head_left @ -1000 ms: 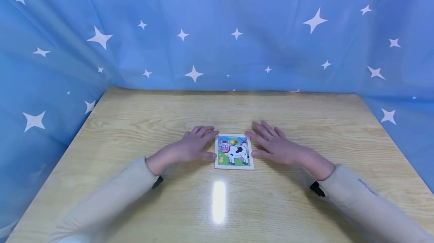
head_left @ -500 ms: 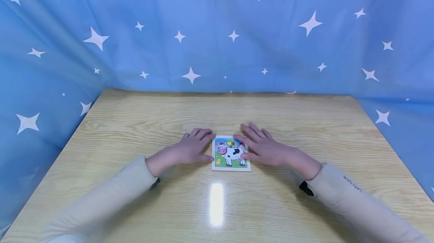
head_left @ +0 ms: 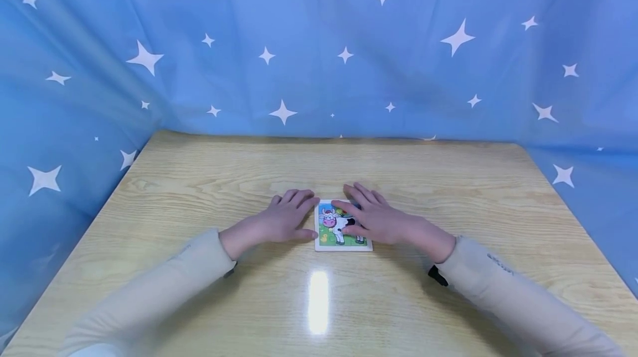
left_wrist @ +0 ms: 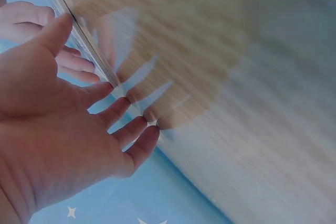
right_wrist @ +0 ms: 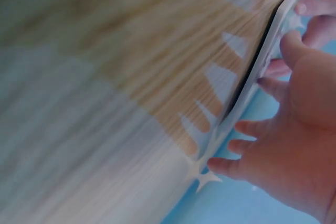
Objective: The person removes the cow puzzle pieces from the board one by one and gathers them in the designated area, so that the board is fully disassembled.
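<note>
A: What heads our list?

B: One board (head_left: pixel 339 223), a framed cow picture, lying on the wooden table (head_left: pixel 279 290) just below and right of the middle of the frame.

A: Hands?

B: Two. Left hand (head_left: pixel 285 218), left of the board: fingers spread, thumb and forefinger at its left edge, pinching nothing. Right hand (head_left: pixel 381 221), on the board's right side: fingers also spread, thumb and forefinger over the picture; whether they press it, we cannot tell.

A: How complete do we call it?

B: Well advanced, in our judgement. Done, as far as shows: cow's head, front legs and a yellow chick (head_left: pixel 324 238) within a pale border, no gap that we can make out.

A: Outstanding?

B: The upper right of the picture, hidden by the right hand; we cannot vouch for it. Nor are the hands off the board yet.

A: Surroundings?

B: One pale sleeve (head_left: pixel 159 285) at lower left, another sleeve (head_left: pixel 523 296) at lower right, a starred blue curtain (head_left: pixel 239 86) across the top.
</note>
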Demonstrator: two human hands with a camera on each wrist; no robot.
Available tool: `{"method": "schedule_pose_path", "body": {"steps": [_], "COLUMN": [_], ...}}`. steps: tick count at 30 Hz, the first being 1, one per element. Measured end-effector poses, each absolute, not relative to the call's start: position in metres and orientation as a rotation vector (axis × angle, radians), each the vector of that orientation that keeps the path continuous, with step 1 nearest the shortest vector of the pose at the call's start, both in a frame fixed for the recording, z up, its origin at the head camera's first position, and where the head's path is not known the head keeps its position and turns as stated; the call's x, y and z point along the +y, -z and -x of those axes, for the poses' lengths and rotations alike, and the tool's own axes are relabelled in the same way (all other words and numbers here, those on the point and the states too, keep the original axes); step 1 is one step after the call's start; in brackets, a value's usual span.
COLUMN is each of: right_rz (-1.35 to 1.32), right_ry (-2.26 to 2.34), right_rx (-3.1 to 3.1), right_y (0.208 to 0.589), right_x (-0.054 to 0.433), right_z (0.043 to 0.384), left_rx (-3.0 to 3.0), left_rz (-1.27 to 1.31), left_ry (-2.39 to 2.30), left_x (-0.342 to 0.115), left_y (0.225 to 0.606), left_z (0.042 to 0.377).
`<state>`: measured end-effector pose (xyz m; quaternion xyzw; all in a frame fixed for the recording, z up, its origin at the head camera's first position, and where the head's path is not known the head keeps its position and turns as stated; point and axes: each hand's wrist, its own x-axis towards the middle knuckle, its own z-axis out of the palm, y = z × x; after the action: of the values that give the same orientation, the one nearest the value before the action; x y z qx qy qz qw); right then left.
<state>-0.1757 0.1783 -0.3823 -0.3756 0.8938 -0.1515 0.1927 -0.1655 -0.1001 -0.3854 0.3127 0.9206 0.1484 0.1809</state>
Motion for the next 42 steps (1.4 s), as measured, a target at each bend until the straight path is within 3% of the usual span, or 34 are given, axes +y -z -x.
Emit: {"method": "schedule_pose_path", "body": {"steps": [24, 32, 42], "right_rz": [1.247, 1.283, 1.192], "right_ry": [0.555, 0.472, 0.64], "right_rx": [2.582, 2.644, 2.547], "right_y": [0.407, 0.453, 0.425], "right_x": [0.161, 0.169, 0.159], "right_z": [0.191, 0.217, 0.203], "left_rx": [2.598, 2.605, 2.607], "left_rz": [-0.887, -0.873, -0.874], "left_ry": [-0.479, -0.446, -0.454], "left_x": [-0.102, -0.099, -0.099], "left_y": [0.401, 0.391, 0.39], "left_z": [0.178, 0.173, 0.173]}}
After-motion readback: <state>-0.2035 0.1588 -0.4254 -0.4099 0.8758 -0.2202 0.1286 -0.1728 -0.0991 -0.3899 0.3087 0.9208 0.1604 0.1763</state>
